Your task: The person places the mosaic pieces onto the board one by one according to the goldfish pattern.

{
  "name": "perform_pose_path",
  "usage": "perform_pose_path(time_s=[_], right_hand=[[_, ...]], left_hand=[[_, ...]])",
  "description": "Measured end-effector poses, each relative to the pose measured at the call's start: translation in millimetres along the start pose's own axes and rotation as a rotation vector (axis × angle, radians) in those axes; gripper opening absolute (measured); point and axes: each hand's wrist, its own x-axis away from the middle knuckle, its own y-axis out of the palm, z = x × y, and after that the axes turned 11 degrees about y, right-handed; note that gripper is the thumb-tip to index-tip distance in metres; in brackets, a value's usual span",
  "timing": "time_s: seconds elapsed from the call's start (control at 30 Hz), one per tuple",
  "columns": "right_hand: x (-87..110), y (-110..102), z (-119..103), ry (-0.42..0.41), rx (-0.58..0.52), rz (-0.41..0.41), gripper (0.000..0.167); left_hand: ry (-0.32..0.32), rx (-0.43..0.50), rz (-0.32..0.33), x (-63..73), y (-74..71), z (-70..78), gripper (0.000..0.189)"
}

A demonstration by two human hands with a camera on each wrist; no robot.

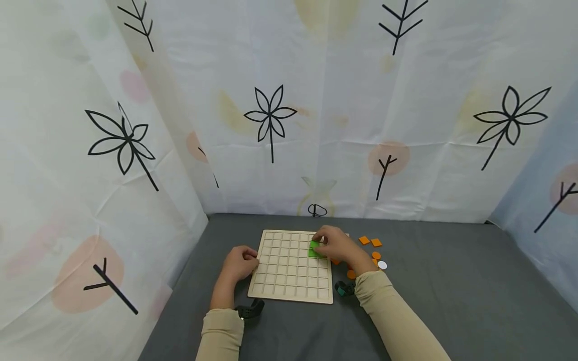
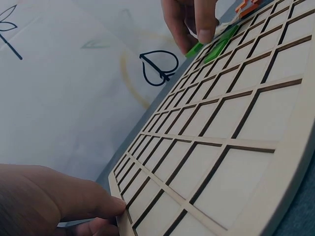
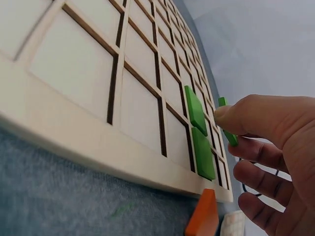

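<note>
A pale wooden board (image 1: 289, 273) divided into square cells lies on the grey cloth. My left hand (image 1: 239, 261) holds its left edge, the thumb (image 2: 110, 204) lying on the rim and the other fingers partly hidden. Over the far right part of the board, my right hand (image 1: 336, 245) pinches a green square tile (image 3: 231, 138) between thumb and index finger, slightly above the cells. Two more green tiles (image 3: 195, 110) sit side by side in neighbouring cells near the right edge, just under that hand. The remaining right fingers are loosely bent.
Right of the board lie several orange pieces, among them square tiles (image 1: 364, 240) and round discs (image 1: 376, 255), with a white disc (image 1: 382, 264) beside them. Some are partly behind the right forearm. A patterned white curtain (image 1: 343, 100) surrounds the grey-covered table (image 1: 451, 281).
</note>
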Motion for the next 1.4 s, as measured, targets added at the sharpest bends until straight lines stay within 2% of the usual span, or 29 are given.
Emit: perform_pose_path(time_s=[0.4, 0.6, 0.87, 1.4], right_hand=[[-8.9, 8, 7, 0.034, -0.006, -0.029, 0.028], [-8.7, 7, 5, 0.008, 0.002, -0.014, 0.023], [-9.4, 7, 1, 0.012, 0.021, -0.010, 0.018], [-10.6, 9, 4, 0.011, 0.020, -0.001, 0.017]], left_hand=[[0.002, -0.001, 0.004, 1.2, 1.3, 3.9, 0.020], [0.003, 0.000, 0.003, 1.7, -0.4, 5.0, 0.021], [0.000, -0.011, 0.006, 1.3, -0.6, 4.3, 0.021], [-0.010, -0.017, 0.007, 0.2, 0.3, 1.6, 0.020]])
